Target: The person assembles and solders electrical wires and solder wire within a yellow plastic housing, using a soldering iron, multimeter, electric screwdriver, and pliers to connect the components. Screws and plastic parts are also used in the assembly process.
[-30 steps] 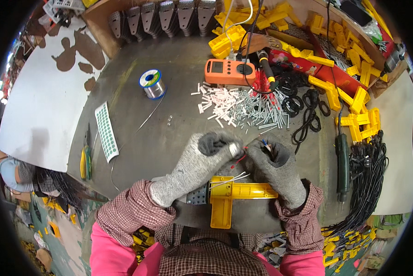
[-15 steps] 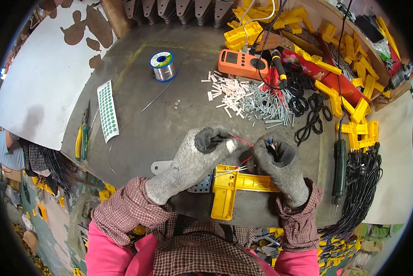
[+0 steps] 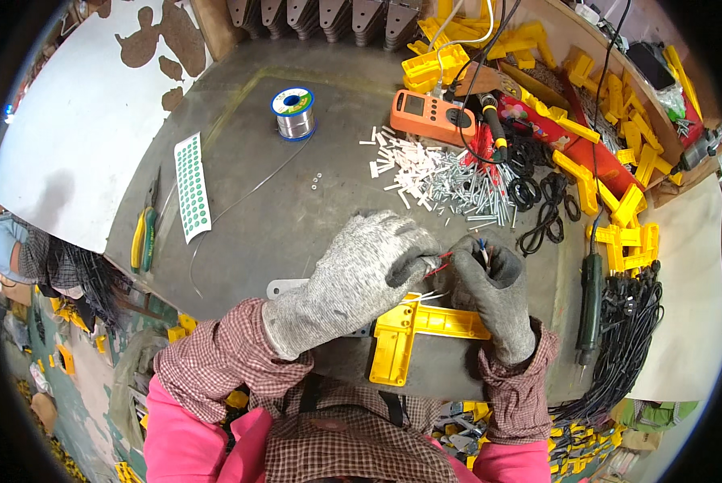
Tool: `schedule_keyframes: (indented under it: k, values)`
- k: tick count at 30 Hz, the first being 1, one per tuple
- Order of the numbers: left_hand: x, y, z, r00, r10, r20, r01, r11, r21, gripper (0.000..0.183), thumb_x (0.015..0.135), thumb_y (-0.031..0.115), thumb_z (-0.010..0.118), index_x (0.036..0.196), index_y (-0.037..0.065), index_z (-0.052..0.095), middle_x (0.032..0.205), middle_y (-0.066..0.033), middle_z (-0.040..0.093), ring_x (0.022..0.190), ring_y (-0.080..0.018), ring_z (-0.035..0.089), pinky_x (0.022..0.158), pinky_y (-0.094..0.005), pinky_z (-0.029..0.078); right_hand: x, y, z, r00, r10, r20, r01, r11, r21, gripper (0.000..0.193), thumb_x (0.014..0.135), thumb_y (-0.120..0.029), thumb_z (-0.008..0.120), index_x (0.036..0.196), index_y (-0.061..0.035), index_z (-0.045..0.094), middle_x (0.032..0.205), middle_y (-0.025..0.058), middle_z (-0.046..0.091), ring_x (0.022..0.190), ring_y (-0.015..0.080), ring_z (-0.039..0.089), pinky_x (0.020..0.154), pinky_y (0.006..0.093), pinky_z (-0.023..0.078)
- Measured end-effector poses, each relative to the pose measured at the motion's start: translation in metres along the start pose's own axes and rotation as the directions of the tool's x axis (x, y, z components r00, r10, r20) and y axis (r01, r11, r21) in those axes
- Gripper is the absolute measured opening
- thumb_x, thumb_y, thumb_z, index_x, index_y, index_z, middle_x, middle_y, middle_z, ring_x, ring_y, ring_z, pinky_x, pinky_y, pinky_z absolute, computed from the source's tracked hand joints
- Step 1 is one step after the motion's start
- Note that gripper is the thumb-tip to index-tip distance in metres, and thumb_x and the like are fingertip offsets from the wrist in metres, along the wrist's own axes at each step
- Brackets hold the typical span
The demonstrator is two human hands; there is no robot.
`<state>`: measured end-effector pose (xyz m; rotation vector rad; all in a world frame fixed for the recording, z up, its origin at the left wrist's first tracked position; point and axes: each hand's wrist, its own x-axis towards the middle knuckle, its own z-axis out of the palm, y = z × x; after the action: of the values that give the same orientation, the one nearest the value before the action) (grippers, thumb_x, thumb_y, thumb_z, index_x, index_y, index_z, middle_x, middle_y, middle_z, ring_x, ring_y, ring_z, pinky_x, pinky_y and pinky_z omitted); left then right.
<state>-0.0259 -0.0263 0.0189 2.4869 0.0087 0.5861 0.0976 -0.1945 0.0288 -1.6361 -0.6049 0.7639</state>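
Note:
Both hands wear grey knitted gloves. My left hand [image 3: 373,262] is turned with its back up and pinches a thin red wire [image 3: 437,270] between thumb and fingers. Close beside it, my right hand [image 3: 496,278] has its fingers curled around the other part of the wire, with blue and white wire ends [image 3: 482,251] poking up from the grip. Below the hands lies a yellow plastic housing [image 3: 391,346], T-shaped, with white wires [image 3: 427,297] at its top. A grey metal plate [image 3: 283,287] with a hole is partly hidden under my left forearm.
Beyond the hands lie heaped screws [image 3: 470,189], white sleeves [image 3: 405,161] and an orange meter [image 3: 429,115]. A solder spool [image 3: 293,117], green dot stickers [image 3: 191,189] and pliers [image 3: 144,237] sit left. At right hang an electric screwdriver [image 3: 590,302] and black cables [image 3: 622,338].
My left hand has moved right and rolled its back upward, closing in on my right hand. Less red wire shows between them. The view has shifted slightly.

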Motion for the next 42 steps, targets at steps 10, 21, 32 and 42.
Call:
schedule_keyframes:
  k: [10,21,32,42]
  values:
    - [0.011,0.006,-0.002,0.753,-0.360,0.550,0.654,0.327,-0.682,0.028,0.095,0.021,0.064,0.112,-0.001,0.068,0.100,-0.0079,0.071,0.095,-0.0121,0.063,0.084,-0.0295,0.051,0.001,0.006,-0.001,0.999,-0.029,-0.016,0.028,0.999,-0.016,0.014,0.094,-0.015,0.062,0.099,-0.0023,0.063,0.080,-0.0017,0.060,0.070,0.0044,0.051,0.063,0.0204,0.042]
    - [0.141,-0.174,-0.022,0.817,-0.448,-0.363,0.350,0.885,-0.307,0.019,0.088,0.012,0.066,0.101,-0.002,0.070,0.089,-0.0087,0.073,0.079,-0.0135,0.064,0.075,-0.0283,0.050,0.013,0.003,-0.006,0.983,0.139,0.121,-0.147,0.987,0.062,0.024,0.100,-0.027,0.053,0.103,-0.0031,0.059,0.081,0.0000,0.054,0.073,0.0073,0.048,0.068,0.0221,0.043]
    - [0.134,-0.138,-0.014,0.935,0.034,-0.352,0.073,0.955,0.287,0.020,0.086,0.010,0.062,0.105,0.003,0.062,0.100,-0.0150,0.062,0.096,-0.0342,0.060,0.084,-0.0415,0.049,0.016,0.033,-0.013,0.914,0.130,0.384,-0.071,0.984,-0.165,0.044,0.101,-0.040,0.045,0.114,-0.0028,0.064,0.110,0.0145,0.067,0.104,0.0297,0.062,0.093,0.0367,0.047]
    - [0.156,-0.033,0.073,0.878,0.324,0.351,-0.391,0.910,0.139,0.048,0.075,-0.002,0.060,0.122,0.004,0.057,0.121,-0.0140,0.058,0.113,-0.0303,0.058,0.093,-0.0405,0.050,0.018,0.014,-0.013,0.922,0.047,0.384,-0.007,0.995,-0.103,0.040,0.100,-0.038,0.049,0.108,-0.0015,0.062,0.076,0.0064,0.058,0.070,0.0139,0.055,0.070,0.0292,0.047]
